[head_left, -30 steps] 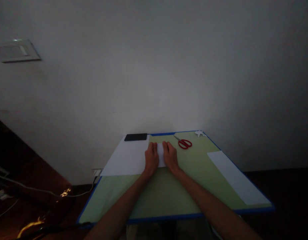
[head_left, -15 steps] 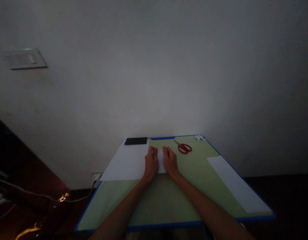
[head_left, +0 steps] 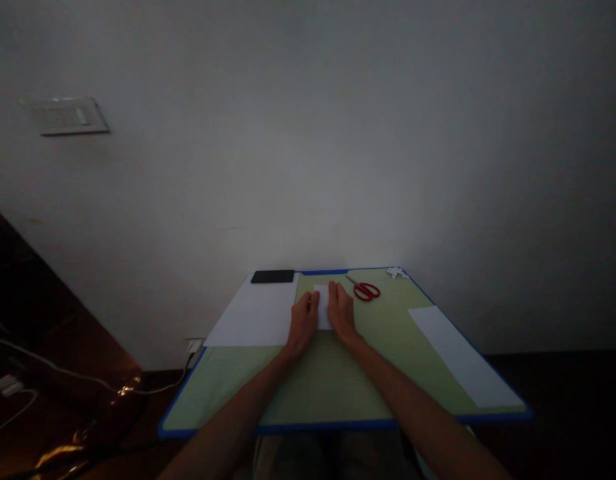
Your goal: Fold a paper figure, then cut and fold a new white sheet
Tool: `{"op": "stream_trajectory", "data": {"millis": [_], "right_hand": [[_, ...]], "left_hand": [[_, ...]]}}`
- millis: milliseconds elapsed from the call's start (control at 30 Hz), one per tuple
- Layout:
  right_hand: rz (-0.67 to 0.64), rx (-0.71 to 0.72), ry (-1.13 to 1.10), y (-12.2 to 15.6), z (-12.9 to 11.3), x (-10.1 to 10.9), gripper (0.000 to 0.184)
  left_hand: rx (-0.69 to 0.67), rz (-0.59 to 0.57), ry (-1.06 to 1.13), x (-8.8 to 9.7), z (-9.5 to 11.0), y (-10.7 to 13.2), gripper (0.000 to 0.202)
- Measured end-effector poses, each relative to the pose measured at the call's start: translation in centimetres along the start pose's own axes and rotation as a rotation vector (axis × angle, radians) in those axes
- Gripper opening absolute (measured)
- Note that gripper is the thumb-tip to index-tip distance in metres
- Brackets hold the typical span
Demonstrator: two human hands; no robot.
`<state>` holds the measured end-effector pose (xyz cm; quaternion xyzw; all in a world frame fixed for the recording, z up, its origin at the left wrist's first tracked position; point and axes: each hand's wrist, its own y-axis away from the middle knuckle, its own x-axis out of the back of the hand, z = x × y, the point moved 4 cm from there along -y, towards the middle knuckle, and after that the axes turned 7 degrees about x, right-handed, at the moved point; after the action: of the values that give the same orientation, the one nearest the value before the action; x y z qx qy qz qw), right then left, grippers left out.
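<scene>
A small white folded paper point(head_left: 322, 303) lies on the green table top point(head_left: 338, 380) near its far middle. My left hand point(head_left: 303, 323) rests flat on the paper's left side, fingers stretched out. My right hand point(head_left: 341, 311) presses flat on its right side, fingers also stretched forward. Both hands touch the paper and neither grips it. Red-handled scissors point(head_left: 367, 291) lie just right of my right hand.
A large white sheet point(head_left: 255, 313) lies at the left, with a black phone point(head_left: 273, 276) at its far edge. A long white strip point(head_left: 463, 357) lies at the right. A small white paper scrap point(head_left: 397, 272) sits in the far right corner. Cables point(head_left: 63, 380) trail on the floor left.
The view has shifted slightly. My hands stay on the small paper; the right hand's fingers have slid a little farther forward along it.
</scene>
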<state>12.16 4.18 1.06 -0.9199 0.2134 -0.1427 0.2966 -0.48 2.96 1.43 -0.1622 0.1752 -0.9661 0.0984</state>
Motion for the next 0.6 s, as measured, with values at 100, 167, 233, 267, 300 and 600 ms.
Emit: {"op": "stream_trajectory", "data": {"millis": [100,167,233,267,300,600], "right_hand": [[-0.035,-0.033,-0.03,0.5,-0.1,-0.2,0.047],[-0.076,-0.046,-0.042,0.8,-0.3,-0.5,0.053],[-0.097,-0.019,-0.046,1.0,-0.6,-0.9,0.055],[-0.097,0.004,-0.048,1.1,-0.8,-1.0,0.054],[-0.096,0.025,-0.052,1.0,-0.9,-1.1,0.054],[-0.109,0.082,0.024,0.3,0.0,-0.4,0.032]], "left_hand": [[0.0,0.059,-0.014,0.2,-0.1,0.1,0.04],[-0.003,0.101,-0.022,0.5,-0.2,-0.1,0.039],[-0.014,0.133,-0.025,0.8,-0.2,-0.3,0.038],[-0.017,0.144,-0.025,1.0,-0.2,-0.4,0.038],[-0.021,0.15,-0.022,1.1,-0.1,-0.4,0.039],[0.032,0.0,0.163,0.6,0.1,-0.5,0.044]]}}
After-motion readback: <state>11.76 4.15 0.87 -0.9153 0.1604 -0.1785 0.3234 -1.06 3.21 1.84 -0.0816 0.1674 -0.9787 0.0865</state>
